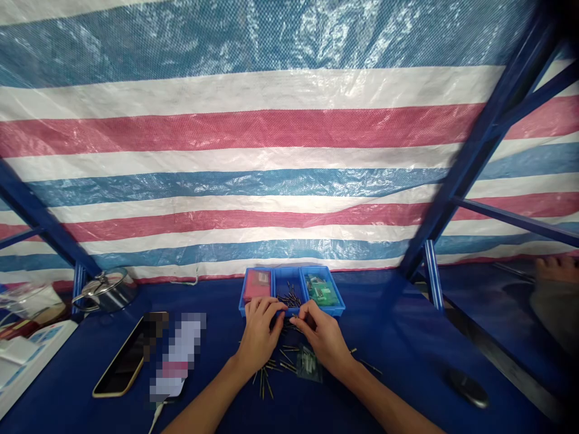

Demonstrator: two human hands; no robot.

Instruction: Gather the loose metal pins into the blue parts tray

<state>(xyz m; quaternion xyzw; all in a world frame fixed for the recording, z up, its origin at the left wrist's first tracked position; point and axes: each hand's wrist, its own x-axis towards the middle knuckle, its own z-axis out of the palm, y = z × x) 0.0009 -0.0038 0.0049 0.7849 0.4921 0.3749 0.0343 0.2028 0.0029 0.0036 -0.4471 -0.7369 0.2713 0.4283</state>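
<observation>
A blue three-compartment tray (pixel 337 311) stands on the blue table before me. Its left compartment holds a pink packet (pixel 257 284), the middle one several thin dark metal rods (pixel 289 296) resembling drill bits, the right one green packets (pixel 322 290). My left hand (pixel 259 335) lies at the tray's front edge, fingers bent, thumb and forefinger apart. Just right of it, my right hand (pixel 326 339) pinches a small thin metal rod (pixel 294 316), mostly hidden by the fingers. More loose rods (pixel 266 381) lie scattered below the hands, beside a small clear bag (pixel 309 364).
Left are a phone (pixel 129 355), a blurred-out item with a white cable (pixel 156 417), a lidded metal pot (pixel 108 290) and a white power strip (pixel 34 361). At right are a black mouse-like object (pixel 468 387), blue frame posts (pixel 456 181) and another person's hand (pixel 554 268). Striped sheeting hangs behind.
</observation>
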